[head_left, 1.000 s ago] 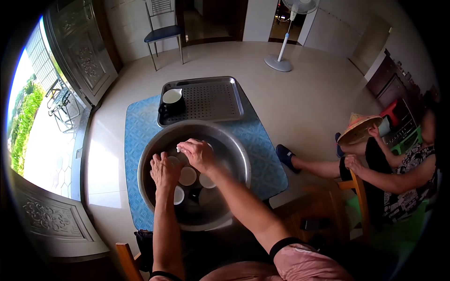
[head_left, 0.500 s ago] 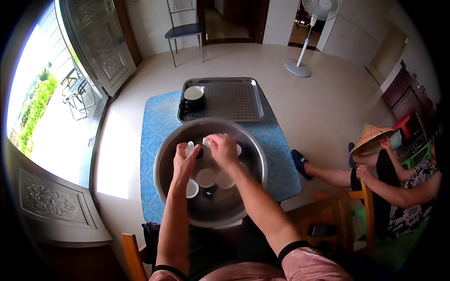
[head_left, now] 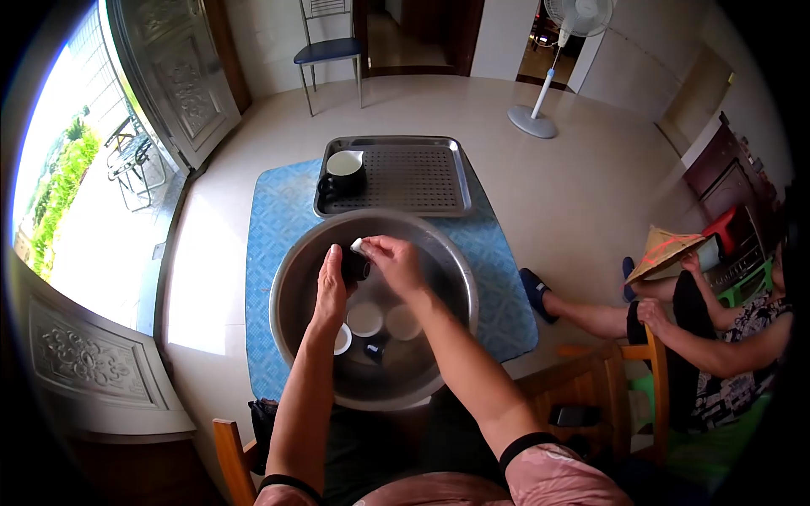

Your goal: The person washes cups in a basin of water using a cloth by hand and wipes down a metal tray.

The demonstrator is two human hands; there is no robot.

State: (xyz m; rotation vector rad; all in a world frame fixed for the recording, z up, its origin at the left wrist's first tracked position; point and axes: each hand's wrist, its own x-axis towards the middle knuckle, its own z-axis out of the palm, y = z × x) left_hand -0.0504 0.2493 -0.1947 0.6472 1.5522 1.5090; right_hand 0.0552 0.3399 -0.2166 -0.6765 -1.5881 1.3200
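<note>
A large metal basin [head_left: 451, 282] of water stands on the table in front of me. Above the water my left hand [head_left: 331, 291] is closed around a small black cup [head_left: 354, 266], tilted so its dark outside shows. My right hand [head_left: 395, 263] pinches a small white piece [head_left: 359, 246], perhaps sponge or cloth, at the cup's upper edge. Lower in the basin lie a white-rimmed cup [head_left: 342, 339], partly behind my left wrist, two pale round shapes [head_left: 365, 320] and a small dark object [head_left: 373, 348]; water blurs their kinds.
Behind the basin, a perforated metal tray [head_left: 413, 177] holds a black pitcher [head_left: 344, 179] with a white inside. Both rest on the blue-topped table [head_left: 498, 316]. To the right a seated person [head_left: 709, 346] holds a straw hat [head_left: 666, 249], beside a wooden chair [head_left: 591, 379]. A fan [head_left: 540, 110] stands farther off.
The cup in my left hand has turned, so its white opening no longer shows and its black outside does. My right hand has shifted slightly left, the white piece now against the cup.
</note>
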